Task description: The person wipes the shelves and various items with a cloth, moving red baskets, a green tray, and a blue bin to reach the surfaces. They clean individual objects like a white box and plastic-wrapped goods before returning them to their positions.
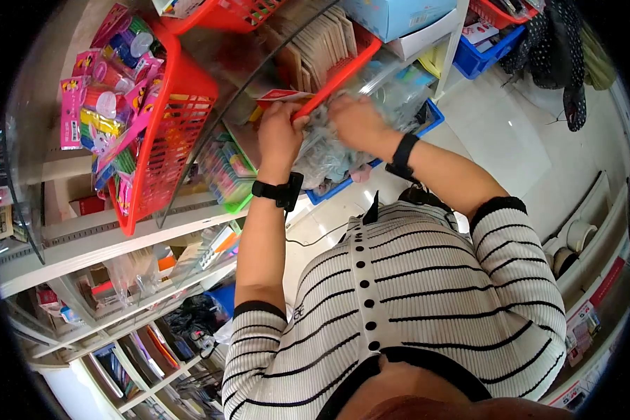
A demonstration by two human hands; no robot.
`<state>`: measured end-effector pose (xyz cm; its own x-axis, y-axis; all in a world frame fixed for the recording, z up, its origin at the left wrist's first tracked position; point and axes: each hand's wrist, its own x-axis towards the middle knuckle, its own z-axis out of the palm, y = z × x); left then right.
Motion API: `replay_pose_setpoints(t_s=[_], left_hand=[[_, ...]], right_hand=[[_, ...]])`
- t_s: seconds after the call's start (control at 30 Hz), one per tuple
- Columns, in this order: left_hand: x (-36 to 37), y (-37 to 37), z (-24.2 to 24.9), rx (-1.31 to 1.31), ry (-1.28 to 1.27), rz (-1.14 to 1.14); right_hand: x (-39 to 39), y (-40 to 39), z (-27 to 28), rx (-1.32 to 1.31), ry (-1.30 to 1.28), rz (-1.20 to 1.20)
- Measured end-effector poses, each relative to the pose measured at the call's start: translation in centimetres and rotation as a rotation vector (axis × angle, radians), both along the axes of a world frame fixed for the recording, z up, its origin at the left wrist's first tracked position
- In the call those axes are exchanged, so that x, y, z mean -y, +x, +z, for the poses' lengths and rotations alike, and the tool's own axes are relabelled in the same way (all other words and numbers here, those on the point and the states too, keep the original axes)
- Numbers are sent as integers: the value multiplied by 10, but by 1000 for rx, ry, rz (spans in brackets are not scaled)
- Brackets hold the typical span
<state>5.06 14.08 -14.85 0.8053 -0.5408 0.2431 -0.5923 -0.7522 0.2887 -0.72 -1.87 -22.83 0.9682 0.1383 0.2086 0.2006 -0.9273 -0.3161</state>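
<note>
My left hand (280, 136) is closed at the near corner of a red plastic basket (346, 73), its thumb and fingers curled at the rim. Inside that basket stands a row of flat, brown-edged cards or envelopes (318, 49). Just to the right, my right hand (360, 126) is smeared by motion beside the same rim, over clear plastic bags (322, 157); its fingers are too blurred to read. Those bags fill a blue bin (332, 192) below both hands.
Another red basket (168, 140) on the left holds pink-packaged craft packs (105, 105) on a glass shelf. A green-edged box of coloured items (227, 168) sits beneath it. A light blue box (392, 17) is at the top, a blue crate (486, 56) further right.
</note>
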Motion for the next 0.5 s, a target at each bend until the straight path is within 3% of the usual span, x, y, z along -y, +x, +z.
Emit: replay_pose_setpoints(t_s=[0.23, 0.33, 0.43, 0.5], left_hand=[[-2, -7, -22, 90, -99, -95], [-2, -6, -25, 83, -122, -108], [-3, -6, -27, 88, -117, -139], [-4, -11, -23, 27, -159, -121]], right_hand=[[63, 0, -12, 238, 146, -261], [37, -3, 4, 61, -4, -288], [-11, -6, -8, 101, -129, -192], [-19, -15, 4, 27, -41, 54]])
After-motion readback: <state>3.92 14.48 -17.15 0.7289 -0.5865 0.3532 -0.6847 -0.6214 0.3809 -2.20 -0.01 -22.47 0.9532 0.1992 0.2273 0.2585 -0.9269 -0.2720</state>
